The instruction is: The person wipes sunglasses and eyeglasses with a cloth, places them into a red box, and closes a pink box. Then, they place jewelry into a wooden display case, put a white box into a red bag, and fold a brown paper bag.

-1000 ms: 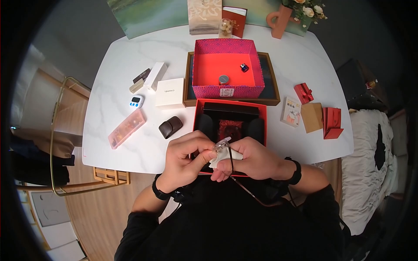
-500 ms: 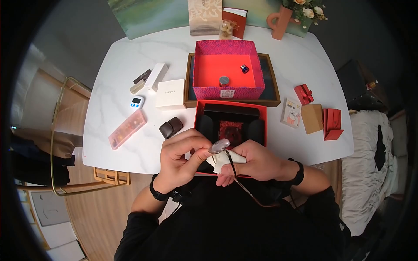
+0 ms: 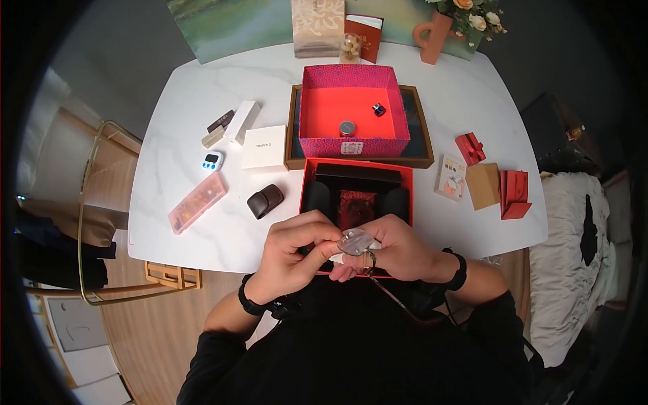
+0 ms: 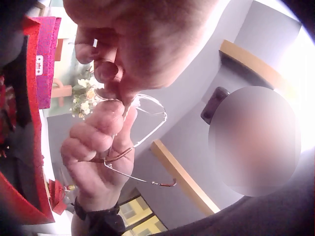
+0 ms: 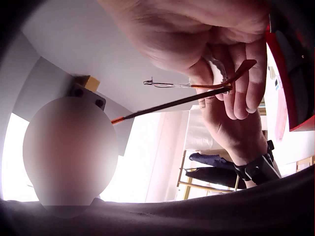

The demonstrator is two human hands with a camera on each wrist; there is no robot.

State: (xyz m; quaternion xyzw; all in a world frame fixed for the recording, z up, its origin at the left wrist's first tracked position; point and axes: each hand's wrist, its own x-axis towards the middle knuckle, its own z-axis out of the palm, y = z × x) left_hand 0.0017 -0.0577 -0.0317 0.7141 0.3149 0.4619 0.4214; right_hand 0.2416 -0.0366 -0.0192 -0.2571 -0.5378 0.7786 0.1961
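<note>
A pair of glasses [image 3: 356,241] with thin frames is held up between both hands, over the near edge of an open red box [image 3: 408,177]. My left hand [image 3: 293,253] pinches the frame at one end with thumb and fingers. A pale cloth [image 5: 216,71] is gripped in my right hand [image 3: 408,250], bunched against the glasses and partly hidden behind the lens in the head view. One temple arm [image 5: 172,104] points toward the body. To the left of the box lies a dark brown glasses case [image 3: 264,201].
Behind the red box a pink patterned box [image 3: 354,145] sits on a framed tray [image 3: 424,135]. Left are a white box [image 3: 264,148], a timer [image 3: 212,160] and a pink organizer [image 3: 198,202]. Right are a small carton [image 3: 450,177], an envelope [image 3: 483,185] and red boxes [image 3: 515,194].
The glasses first tilted up toward the left hand, then came down and right, so a lens now faces up in front of the right hand. Less of the cloth shows.
</note>
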